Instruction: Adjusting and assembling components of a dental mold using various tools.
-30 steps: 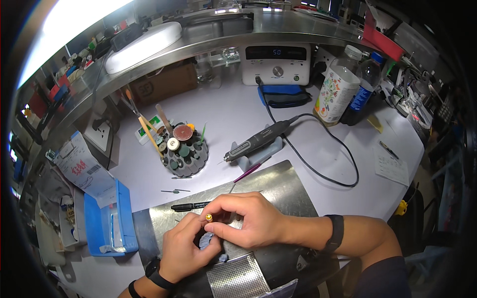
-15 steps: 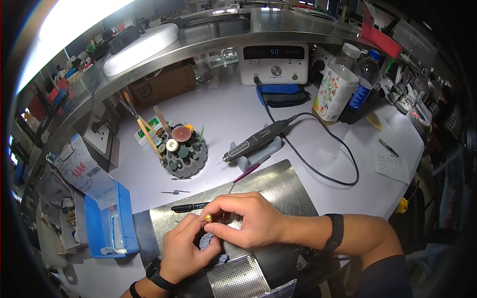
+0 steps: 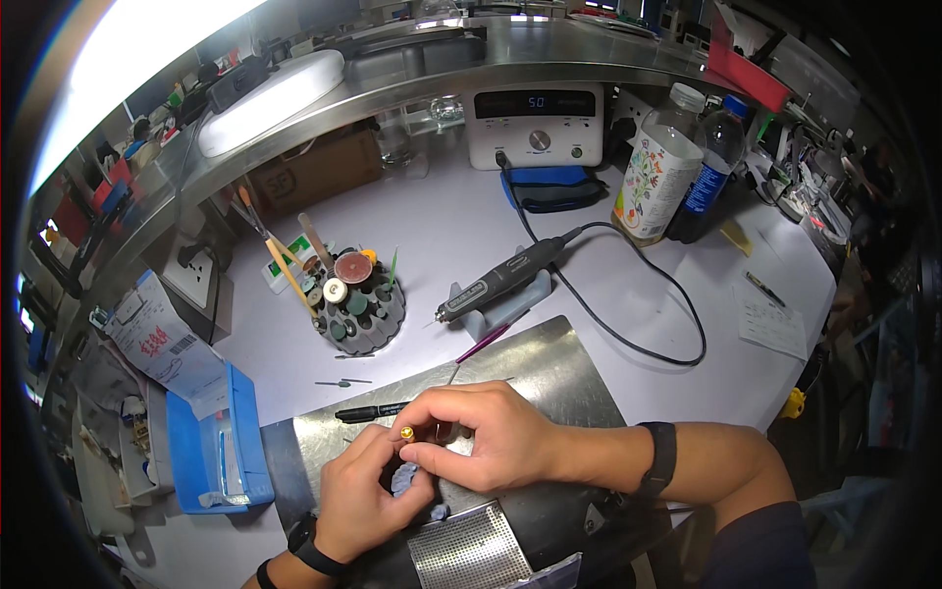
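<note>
My left hand (image 3: pixel 368 491) is closed around a lumpy blue-grey piece (image 3: pixel 403 478) that looks like part of a dental cast. Its lower part is hidden by my fingers. Against it from the right comes my right hand (image 3: pixel 491 432), thumb and forefinger pinched round a small shiny gold-coloured piece (image 3: pixel 407 433). The fingertips of both hands meet there, so I cannot tell whether the gold piece touches the cast. Beneath them lies a metal plate (image 3: pixel 549 393), with a second blue-grey bit (image 3: pixel 440 512) beside the perforated metal sheet (image 3: pixel 469 552).
A black marker (image 3: pixel 371 412) and a purple-handled tool (image 3: pixel 494 337) lie beyond my hands. Farther off, a handpiece (image 3: pixel 500 282) rests on its stand, corded to a control box (image 3: pixel 536 128). A bur holder (image 3: pixel 363 319) stands left of it; a blue tray (image 3: pixel 251 437) sits at left.
The whole view has shifted slightly, so the scene sits a little farther left. Both hands keep nearly the same pose and hold.
</note>
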